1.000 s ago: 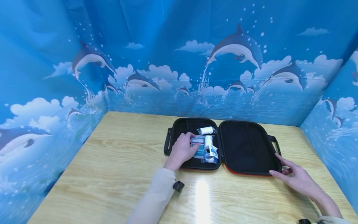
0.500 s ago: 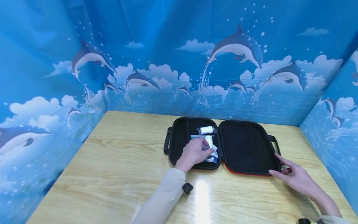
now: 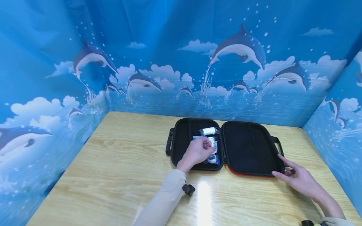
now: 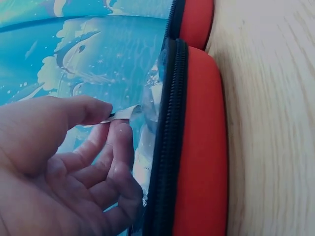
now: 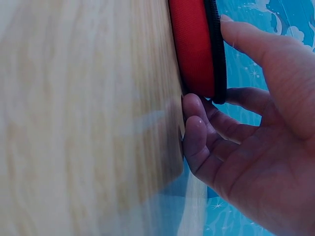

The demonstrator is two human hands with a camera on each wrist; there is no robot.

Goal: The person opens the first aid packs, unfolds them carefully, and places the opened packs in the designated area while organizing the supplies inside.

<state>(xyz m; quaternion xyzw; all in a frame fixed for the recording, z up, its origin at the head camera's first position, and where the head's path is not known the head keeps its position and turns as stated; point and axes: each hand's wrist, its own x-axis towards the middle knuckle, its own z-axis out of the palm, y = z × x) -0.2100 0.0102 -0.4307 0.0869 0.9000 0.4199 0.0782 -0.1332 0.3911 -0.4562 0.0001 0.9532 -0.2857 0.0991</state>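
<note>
A red zip case with black lining (image 3: 180, 144) lies unfolded on the table. Over its left half, my left hand (image 3: 196, 153) pinches a thin white packet (image 4: 124, 114) between thumb and fingertips. Close to that hand are a white roll in clear wrap (image 3: 209, 131) and a clear-wrapped white ring-shaped roll with blue (image 3: 212, 159); teal-edged packets lie partly hidden under the hand. My right hand (image 3: 301, 180) grips the near right corner of the case's other half (image 3: 249, 149), thumb at the zip rim (image 5: 221, 54) and fingers below the corner.
Black carry handles stick out at both outer ends of the case, the left handle (image 3: 169, 142) and the right handle (image 3: 278, 146). The wooden table (image 3: 121, 163) meets a dolphin-print curtain (image 3: 158, 62) at the back and sides.
My left hand moved right across the packets and now pinches the white packet, which has shifted slightly up from the ring-shaped roll. My right hand stayed at the case corner.
</note>
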